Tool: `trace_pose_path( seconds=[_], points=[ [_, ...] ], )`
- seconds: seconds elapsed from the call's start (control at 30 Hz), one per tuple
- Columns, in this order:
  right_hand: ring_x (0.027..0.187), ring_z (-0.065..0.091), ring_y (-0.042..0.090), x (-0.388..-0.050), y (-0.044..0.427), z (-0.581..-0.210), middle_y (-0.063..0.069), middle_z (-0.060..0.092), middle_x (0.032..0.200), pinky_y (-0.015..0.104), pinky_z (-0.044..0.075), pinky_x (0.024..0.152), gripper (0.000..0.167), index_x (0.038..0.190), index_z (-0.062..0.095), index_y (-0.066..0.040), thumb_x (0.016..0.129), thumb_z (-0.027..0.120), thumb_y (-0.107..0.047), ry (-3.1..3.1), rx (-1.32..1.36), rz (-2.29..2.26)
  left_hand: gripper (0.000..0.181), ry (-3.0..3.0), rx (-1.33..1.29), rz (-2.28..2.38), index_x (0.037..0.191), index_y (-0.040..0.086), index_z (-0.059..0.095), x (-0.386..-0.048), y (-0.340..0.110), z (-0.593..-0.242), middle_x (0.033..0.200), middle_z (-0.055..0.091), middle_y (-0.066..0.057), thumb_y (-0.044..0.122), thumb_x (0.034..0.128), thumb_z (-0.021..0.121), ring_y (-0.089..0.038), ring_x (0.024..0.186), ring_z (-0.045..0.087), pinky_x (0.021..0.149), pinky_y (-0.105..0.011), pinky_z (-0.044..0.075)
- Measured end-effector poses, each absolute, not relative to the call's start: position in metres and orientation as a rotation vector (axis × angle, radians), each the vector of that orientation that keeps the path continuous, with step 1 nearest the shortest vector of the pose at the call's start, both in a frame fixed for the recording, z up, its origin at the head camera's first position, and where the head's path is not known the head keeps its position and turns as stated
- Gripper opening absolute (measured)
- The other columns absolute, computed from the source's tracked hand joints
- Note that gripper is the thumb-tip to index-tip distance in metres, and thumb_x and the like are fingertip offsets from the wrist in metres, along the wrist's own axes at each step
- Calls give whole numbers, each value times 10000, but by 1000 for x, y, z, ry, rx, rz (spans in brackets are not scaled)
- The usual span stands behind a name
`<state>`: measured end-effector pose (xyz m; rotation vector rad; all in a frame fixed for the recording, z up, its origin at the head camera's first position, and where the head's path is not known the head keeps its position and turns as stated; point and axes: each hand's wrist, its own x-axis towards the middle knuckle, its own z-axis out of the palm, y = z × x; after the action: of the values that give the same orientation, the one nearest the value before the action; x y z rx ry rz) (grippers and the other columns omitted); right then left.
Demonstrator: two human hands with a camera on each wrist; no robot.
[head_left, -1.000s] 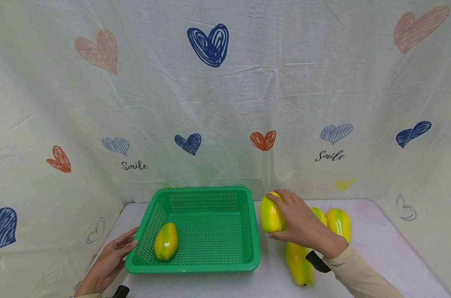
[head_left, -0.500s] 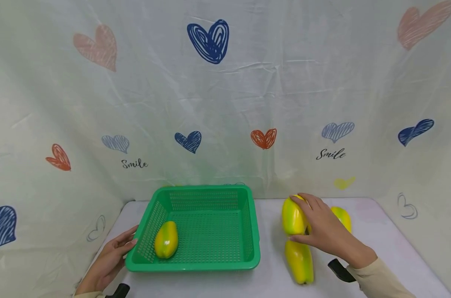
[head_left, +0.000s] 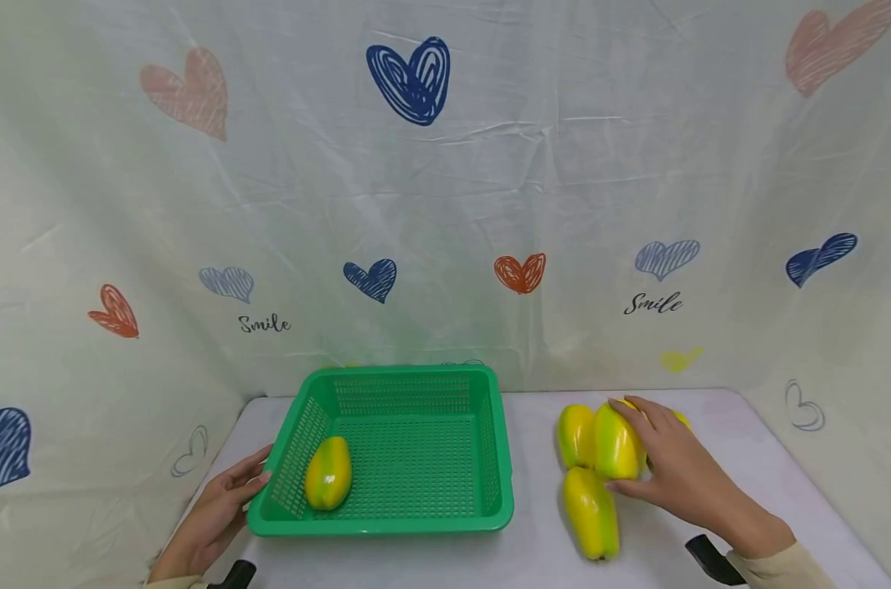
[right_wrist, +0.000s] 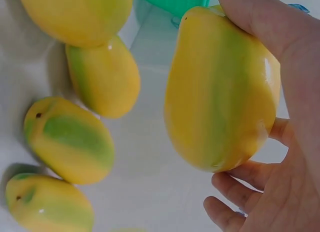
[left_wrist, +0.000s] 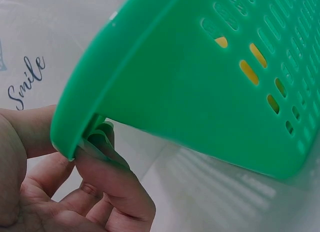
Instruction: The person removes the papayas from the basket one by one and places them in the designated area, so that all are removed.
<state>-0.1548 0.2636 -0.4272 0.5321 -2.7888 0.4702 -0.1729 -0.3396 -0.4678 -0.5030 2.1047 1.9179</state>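
My left hand (head_left: 213,514) pinches the left rim of the green plastic basket (head_left: 506,458); in the left wrist view, thumb and fingers meet at its edge. One yellow papaya with green streaks (head_left: 328,473) lies inside, at the basket's left. To the right of the basket, my right hand (head_left: 684,466) grips another papaya (head_left: 618,442), thumb at the near side and fingers over the top. Beside it on the left lies a papaya (head_left: 576,436), with one more papaya (head_left: 591,514) in front. The right wrist view shows further papayas (right_wrist: 70,139), mostly hidden by my hand in the head view.
A white table (head_left: 541,556) carries everything. Behind it hangs a pale curtain (head_left: 445,196) printed with hearts and the word "Smile". Bare tabletop lies between the basket and the papayas.
My right hand has moved right from near the basket. The papaya it carried now lies on the table, let go, and the hand holds a different one. My left hand stays put.
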Motion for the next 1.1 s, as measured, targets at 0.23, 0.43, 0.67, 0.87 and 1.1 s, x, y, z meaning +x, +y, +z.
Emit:
trace_pose_path(
  seconds=[0.23, 0.43, 0.67, 0.87, 1.1],
  points=[
    [1295, 495, 479, -146, 277, -435, 268, 478, 1483, 709, 445, 1032, 1070, 1521, 476, -50, 657, 1016, -377, -2792, 518, 459, 695, 2107, -497, 1922, 1674, 18, 201, -172, -340, -468, 1661, 226, -322, 148, 1102, 574, -51, 1001, 639, 860, -282, 580],
    [1295, 508, 477, -139, 286, -438, 262, 453, 1505, 704, 471, 1016, 1109, 1531, 454, -52, 636, 1024, -375, -2851, 498, 463, 692, 2104, -503, 1926, 1674, 17, 195, -171, -339, -467, 1661, 217, -319, 141, 1104, 567, -41, 989, 641, 857, -273, 581],
    [1302, 523, 472, -129, 295, -446, 248, 440, 1525, 687, 499, 998, 1108, 1522, 465, -70, 624, 1026, -398, -2893, 504, 483, 694, 2096, -508, 1925, 1678, 19, 179, -171, -338, -467, 1684, 160, -325, 135, 1108, 557, -33, 981, 632, 849, -262, 576],
    [1305, 531, 468, -121, 302, -455, 232, 439, 1531, 684, 514, 975, 1116, 1529, 475, -109, 610, 1027, -420, -2913, 513, 505, 689, 2094, -509, 1921, 1680, 23, 172, -171, -338, -467, 1687, 152, -323, 133, 1111, 546, -29, 979, 632, 852, -257, 575],
    [1293, 559, 423, -117, 308, -466, 199, 447, 1537, 619, 546, 962, 1126, 1529, 485, -153, 594, 1016, -489, -2965, 513, 488, 692, 2095, -501, 1914, 1682, 31, 176, -172, -339, -468, 1688, 152, -325, 152, 1113, 550, -35, 1001, 621, 862, -259, 571]
  ],
)
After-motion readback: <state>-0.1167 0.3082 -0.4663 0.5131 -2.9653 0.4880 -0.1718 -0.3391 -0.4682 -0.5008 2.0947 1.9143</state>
